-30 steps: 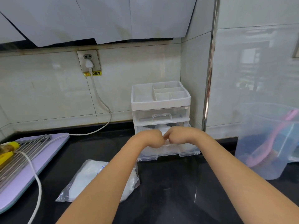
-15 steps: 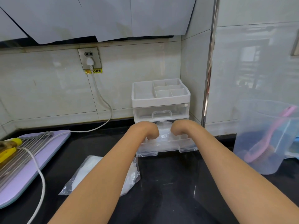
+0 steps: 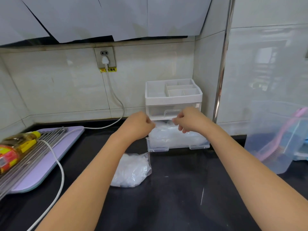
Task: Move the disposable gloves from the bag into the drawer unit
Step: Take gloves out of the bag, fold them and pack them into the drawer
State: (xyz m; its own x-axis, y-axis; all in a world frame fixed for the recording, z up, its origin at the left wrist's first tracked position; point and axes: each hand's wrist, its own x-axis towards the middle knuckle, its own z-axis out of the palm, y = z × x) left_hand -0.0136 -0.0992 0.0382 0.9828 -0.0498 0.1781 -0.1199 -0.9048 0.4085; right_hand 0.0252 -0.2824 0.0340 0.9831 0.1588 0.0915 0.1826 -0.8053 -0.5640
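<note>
Head view. Gloves (image 3: 176, 136): clear heap in open bottom drawer (image 3: 176, 148) of drawer unit (image 3: 173, 97), long axis 9 to 3 o'clock. Left hand (image 3: 139, 126), right hand (image 3: 190, 121): fingers curled over heap; pinching or not, cannot tell. Bag (image 3: 133, 170): 7 o'clock of drawer, partly behind forearm.

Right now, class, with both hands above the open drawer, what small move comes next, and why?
Probably bring the left hand down to the bag: gloves remain in it, and the lower drawer stands open with gloves piled inside.
</note>
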